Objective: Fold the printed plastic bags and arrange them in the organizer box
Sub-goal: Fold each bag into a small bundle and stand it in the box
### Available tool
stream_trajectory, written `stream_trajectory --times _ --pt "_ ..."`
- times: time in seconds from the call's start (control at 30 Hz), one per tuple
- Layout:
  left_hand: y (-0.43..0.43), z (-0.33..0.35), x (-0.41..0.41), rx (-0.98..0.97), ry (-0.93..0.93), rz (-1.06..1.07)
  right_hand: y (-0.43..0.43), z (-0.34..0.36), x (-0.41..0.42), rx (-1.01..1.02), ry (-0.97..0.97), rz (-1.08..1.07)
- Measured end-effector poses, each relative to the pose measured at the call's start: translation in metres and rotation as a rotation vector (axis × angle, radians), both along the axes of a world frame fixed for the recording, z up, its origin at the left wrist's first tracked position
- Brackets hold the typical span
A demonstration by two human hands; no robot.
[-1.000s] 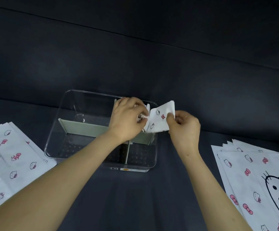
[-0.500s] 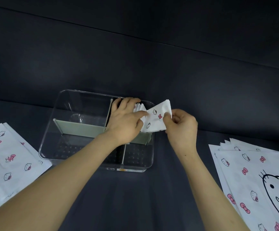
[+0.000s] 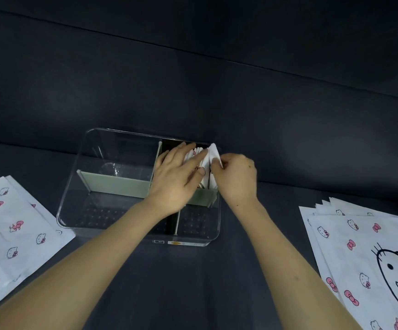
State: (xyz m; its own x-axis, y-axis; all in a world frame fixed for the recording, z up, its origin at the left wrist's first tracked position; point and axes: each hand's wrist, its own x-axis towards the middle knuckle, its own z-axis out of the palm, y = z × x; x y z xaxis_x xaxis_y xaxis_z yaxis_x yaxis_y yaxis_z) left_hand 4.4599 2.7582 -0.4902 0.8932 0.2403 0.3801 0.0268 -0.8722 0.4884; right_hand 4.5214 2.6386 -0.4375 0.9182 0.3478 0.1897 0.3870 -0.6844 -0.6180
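Item, as I read it: right hand [image 3: 237,178] pinching a folded white printed bag [image 3: 214,154], thin and creased, at the far-right compartment of the organizer box [image 3: 74,186]. Left hand [image 3: 176,177] flat, fingers spread, pressing upright folded bags [image 3: 196,154] aside. Box: clear rigid plastic, grey-green dividers [image 3: 112,183]. Flat printed bags [image 3: 364,253] stacked right; more bags [image 3: 9,229] left, on dark fabric.

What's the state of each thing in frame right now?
organizer box: upright, only far-right compartment filled.
folded bags: on edge, held back by left hand.
new folded bag: pinched by right hand, partly in.
left stack: flat, unfolded.
right stack: flat, fanned.
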Motion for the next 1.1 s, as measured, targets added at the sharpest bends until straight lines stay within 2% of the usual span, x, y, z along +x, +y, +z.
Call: stream_trajectory --times 0.1,0.27,0.37,0.53,0.73,0.83,0.9,0.97,1.03,1.1 --pt "0.001 -0.003 -0.003 -0.024 -0.005 -0.014 0.000 -0.008 -0.006 -0.007 -0.081 -0.048" --pt "0.001 -0.004 -0.006 -0.029 -0.001 -0.021 -0.005 -0.025 -0.022 0.044 -0.364 -0.187" --pt "0.000 -0.003 -0.006 -0.022 -0.001 -0.015 0.002 -0.029 -0.021 0.036 -0.347 -0.198" --pt "-0.001 0.002 -0.014 -0.061 0.013 -0.033 0.002 -0.023 -0.018 -0.133 -0.186 -0.175" --pt "0.017 0.004 -0.090 -0.027 -0.110 0.096 -0.042 -0.031 -0.073 -0.014 -0.462 -0.115" --pt "0.039 -0.004 -0.152 0.056 -0.116 0.278 -0.081 -0.059 -0.110 -0.068 -0.464 -0.013" --pt "0.059 -0.018 -0.190 0.136 -0.052 0.465 -0.105 -0.085 -0.126 -0.186 -0.423 0.004" --pt "0.080 -0.032 -0.220 0.195 0.142 0.628 -0.123 -0.107 -0.136 -0.346 -0.359 0.012" --pt "0.096 -0.045 -0.241 0.150 0.360 0.732 -0.131 -0.118 -0.140 -0.441 -0.283 0.058" --pt "0.107 -0.054 -0.254 0.078 0.481 0.781 -0.130 -0.118 -0.139 -0.478 -0.233 0.084"
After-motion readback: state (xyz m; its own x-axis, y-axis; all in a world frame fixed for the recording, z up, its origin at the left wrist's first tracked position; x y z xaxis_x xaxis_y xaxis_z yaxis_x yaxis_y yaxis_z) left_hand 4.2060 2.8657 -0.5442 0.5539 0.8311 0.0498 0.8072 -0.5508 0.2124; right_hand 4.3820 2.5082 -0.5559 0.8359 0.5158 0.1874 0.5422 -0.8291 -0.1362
